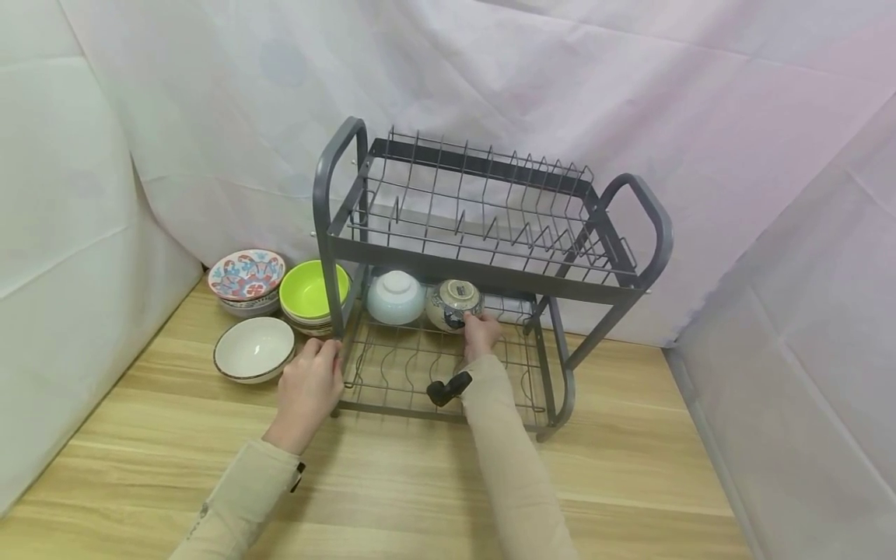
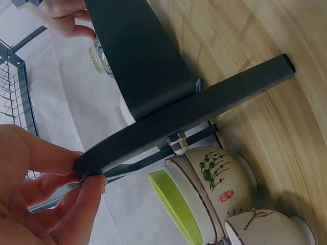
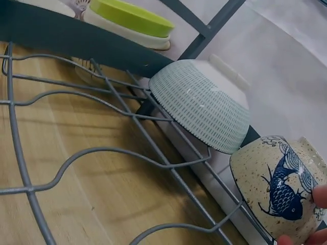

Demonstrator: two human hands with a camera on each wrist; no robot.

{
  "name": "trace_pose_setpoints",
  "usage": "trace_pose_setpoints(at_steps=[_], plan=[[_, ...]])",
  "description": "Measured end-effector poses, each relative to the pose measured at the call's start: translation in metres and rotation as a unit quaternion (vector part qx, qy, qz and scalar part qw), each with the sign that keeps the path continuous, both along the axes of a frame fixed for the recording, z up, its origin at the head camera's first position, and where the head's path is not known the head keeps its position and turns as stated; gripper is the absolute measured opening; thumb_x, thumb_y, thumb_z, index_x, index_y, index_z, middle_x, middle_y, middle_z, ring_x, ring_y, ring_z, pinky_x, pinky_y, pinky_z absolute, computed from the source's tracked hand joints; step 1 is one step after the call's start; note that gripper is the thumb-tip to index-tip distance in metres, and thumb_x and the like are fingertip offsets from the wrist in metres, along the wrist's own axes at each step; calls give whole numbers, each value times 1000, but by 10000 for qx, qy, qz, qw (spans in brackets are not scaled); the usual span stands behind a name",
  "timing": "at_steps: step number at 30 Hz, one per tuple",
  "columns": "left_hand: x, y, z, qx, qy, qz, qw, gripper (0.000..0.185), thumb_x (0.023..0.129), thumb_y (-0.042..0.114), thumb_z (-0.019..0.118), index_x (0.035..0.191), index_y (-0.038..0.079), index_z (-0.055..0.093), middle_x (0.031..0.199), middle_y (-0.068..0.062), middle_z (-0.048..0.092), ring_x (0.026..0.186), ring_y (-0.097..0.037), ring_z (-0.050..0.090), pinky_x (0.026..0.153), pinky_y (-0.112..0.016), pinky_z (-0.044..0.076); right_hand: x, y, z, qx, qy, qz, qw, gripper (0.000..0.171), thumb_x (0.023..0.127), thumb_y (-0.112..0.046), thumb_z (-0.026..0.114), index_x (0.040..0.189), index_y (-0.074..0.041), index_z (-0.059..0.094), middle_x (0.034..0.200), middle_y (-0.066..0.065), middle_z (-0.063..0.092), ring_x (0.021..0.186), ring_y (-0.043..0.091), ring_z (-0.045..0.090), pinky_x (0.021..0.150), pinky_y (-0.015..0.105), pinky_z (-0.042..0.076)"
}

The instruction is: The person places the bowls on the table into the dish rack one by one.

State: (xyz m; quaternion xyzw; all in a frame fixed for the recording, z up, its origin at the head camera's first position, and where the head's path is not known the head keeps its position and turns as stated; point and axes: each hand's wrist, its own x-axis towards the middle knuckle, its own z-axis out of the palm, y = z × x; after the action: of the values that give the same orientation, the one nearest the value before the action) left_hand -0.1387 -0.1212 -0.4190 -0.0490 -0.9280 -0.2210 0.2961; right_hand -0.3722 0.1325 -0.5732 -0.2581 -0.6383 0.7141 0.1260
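Note:
My right hand (image 1: 483,334) holds an upside-down speckled bowl (image 1: 442,309) on the lower tier of a dark metal dish rack (image 1: 483,272). In the right wrist view this bowl (image 3: 283,184) shows a blue fish, and fingertips (image 3: 321,196) touch its side. Beside it, a pale blue-white bowl (image 1: 395,302) also rests upside down on the wires. My left hand (image 1: 311,389) is at the rack's left front post; the left wrist view shows the thumb and fingers pinching the dark post (image 2: 153,130).
Left of the rack, on the wooden table (image 1: 392,498), stand a stack topped by a red-and-blue patterned bowl (image 1: 246,274), a stack topped by a lime-green bowl (image 1: 308,289), and a white bowl (image 1: 253,348) with a dark rim. White cloth (image 1: 700,93) hangs behind and at the sides.

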Motion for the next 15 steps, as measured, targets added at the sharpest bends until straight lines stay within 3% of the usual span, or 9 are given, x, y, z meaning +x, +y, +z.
trace_pose_setpoints(at_steps=[3,4,6,8,10,11,15], plan=[[0,0,1,17,-109,-5,9999,17,72,-5,66,89,-5,64,82,-22,61,57,-32,60,45,-40,50,0,3,0,447,-281,130,9985,18,73,-19,74,81,-6,65,85,7,56,71,16,55,58,26,49],[0,0,1,19,-127,-11,9999,17,72,-5,66,89,-5,64,82,-22,61,57,-32,60,44,-40,50,13,-1,19,492,-411,255,9976,18,75,-19,72,85,-6,65,88,8,57,73,17,56,61,27,50],[1,-1,1,42,-214,-21,9998,17,72,-5,66,89,-5,64,83,-22,61,57,-31,60,45,-39,50,45,-7,63,456,-575,671,9950,32,80,-19,67,107,-2,60,104,13,57,89,21,58,73,29,51],[2,-1,2,82,-273,-30,9996,17,72,-4,66,89,-5,64,84,-22,61,57,-31,59,44,-40,50,77,-13,108,349,-848,1182,9888,50,86,-17,60,130,-1,44,124,17,48,108,26,52,87,34,47],[2,-2,3,105,-296,-48,9995,17,72,-4,66,89,-5,63,84,-22,61,57,-31,59,44,-39,50,106,-19,145,198,-957,1600,9823,66,89,-14,54,143,-1,18,141,20,29,124,30,39,100,38,38],[2,-2,4,127,-314,-54,9994,16,73,-4,66,89,-5,63,84,-22,61,58,-31,59,44,-40,50,112,-17,148,181,-831,1760,9807,71,89,-14,54,144,-3,11,145,21,23,128,32,34,101,39,36],[2,-2,4,185,-310,-90,9993,16,73,-4,66,89,-5,63,84,-22,61,58,-32,59,44,-40,50,137,-11,154,367,-349,2256,9729,70,89,-13,54,144,-4,12,147,19,17,131,35,27,105,42,31]])
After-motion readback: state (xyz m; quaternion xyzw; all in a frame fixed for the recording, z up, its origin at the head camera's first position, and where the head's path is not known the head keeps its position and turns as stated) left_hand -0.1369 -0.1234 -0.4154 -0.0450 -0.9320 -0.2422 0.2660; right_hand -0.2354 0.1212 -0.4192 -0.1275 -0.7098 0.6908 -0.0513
